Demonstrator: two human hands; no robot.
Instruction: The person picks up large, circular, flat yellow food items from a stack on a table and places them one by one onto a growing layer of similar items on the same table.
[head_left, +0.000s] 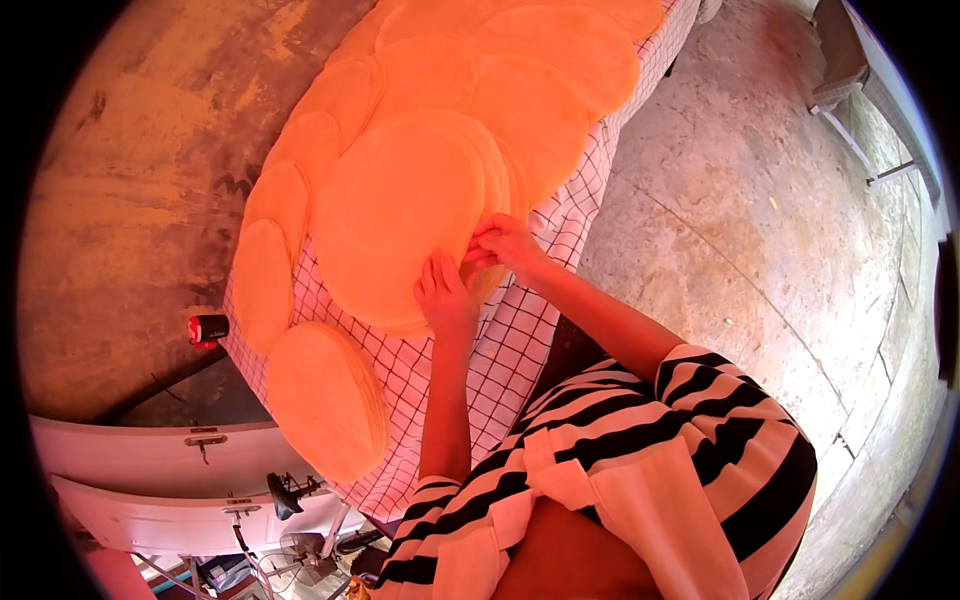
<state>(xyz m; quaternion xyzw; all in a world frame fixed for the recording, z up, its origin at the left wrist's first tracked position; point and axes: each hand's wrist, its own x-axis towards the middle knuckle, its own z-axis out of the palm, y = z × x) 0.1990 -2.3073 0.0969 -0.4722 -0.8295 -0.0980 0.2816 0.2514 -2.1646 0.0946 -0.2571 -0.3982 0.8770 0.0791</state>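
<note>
A stack of thin, round, flat sheets (397, 217), orange under the light, lies before me on a checked cloth (517, 360). Their material is not clear. My left hand (448, 296) rests its fingers on the top sheet near the close edge; whether the thumb grips beneath is hidden. Just beyond it, my right hand (510, 244) has its bent fingers bunched on the stack's right rim, pinching the edges there. Below the fingers, several sheets fan out to the right in offset layers.
More overlapping round sheets (525, 97) cover the far part of the table. A separate stack (322, 405) sits at the near left corner. A black and red can-like object (208, 330) is beside the left edge. White door panels (150, 457) and a bicycle saddle (283, 496) are at lower left.
</note>
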